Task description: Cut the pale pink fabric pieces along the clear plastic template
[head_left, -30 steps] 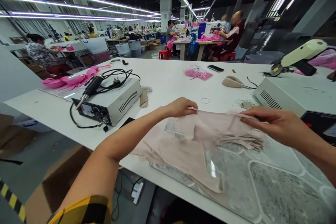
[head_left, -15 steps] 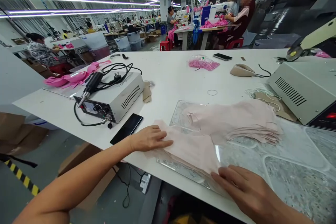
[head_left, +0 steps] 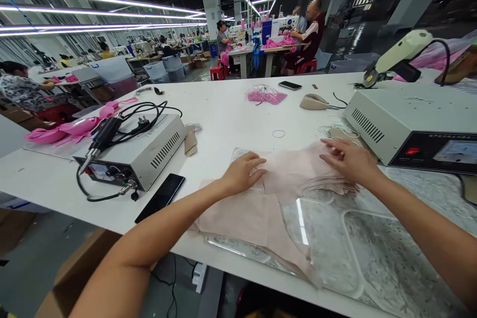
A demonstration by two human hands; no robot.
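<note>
Two stacks of thin pale-pink fabric pieces lie on a clear, grey-patterned plastic mat (head_left: 320,238). My left hand (head_left: 244,173) reaches to the left end of the far fabric stack (head_left: 294,171), thumb and forefinger a little apart at its edge. At that stack's right end is my right hand (head_left: 348,159), its fingertips touching the top fabric and its thumb apart from the forefinger. Closer to me, the near fabric stack (head_left: 246,218) lies flat, with one corner trailing toward the table's front edge; neither hand holds it.
On the left stand a grey control box (head_left: 149,154) with a corded handpiece and a black phone (head_left: 161,198). A second grey box (head_left: 413,114) with a pale-green cutter (head_left: 404,54) is at right. A bag of pink bits (head_left: 266,95) and another phone (head_left: 289,85) lie farther back.
Both hands have moved from the near fabric stack up to the far one, my right hand going the farthest. The near fabric now spreads more toward the front edge. The view has turned right.
</note>
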